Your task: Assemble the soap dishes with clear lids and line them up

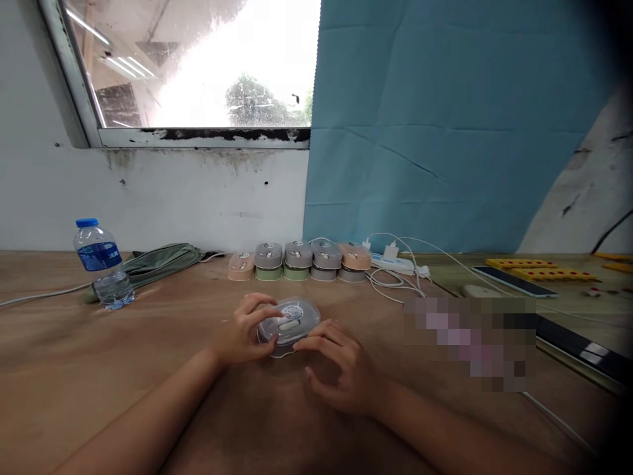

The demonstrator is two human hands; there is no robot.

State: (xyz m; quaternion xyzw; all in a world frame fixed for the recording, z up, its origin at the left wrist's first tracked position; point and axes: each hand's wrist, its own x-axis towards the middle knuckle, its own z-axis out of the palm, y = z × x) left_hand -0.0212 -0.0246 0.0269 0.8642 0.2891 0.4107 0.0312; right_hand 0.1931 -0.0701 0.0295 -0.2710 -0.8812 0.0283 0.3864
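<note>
In front of me on the wooden table sits a grey oval plastic case [302, 315] with a see-through lid, a round printed label and a small white oblong piece on top. My left hand [250, 333] grips its left side, fingers over the lid and thumb against the front. At the right front edge, the fingertips of my right hand [341, 366] touch or nearly touch the case; its thumb is spread away. Behind stands a row of similar cases [297, 254] in grey, green and peach, most of them stacked in twos.
A water bottle [101, 264] with a blue cap stands left, beside a folded green umbrella or cloth [163, 260]. A power strip [395, 264] with white cables lies back right. Further right are a phone [514, 282], yellow strips [554, 271], a dark glossy device [583, 349] and a blurred-out patch.
</note>
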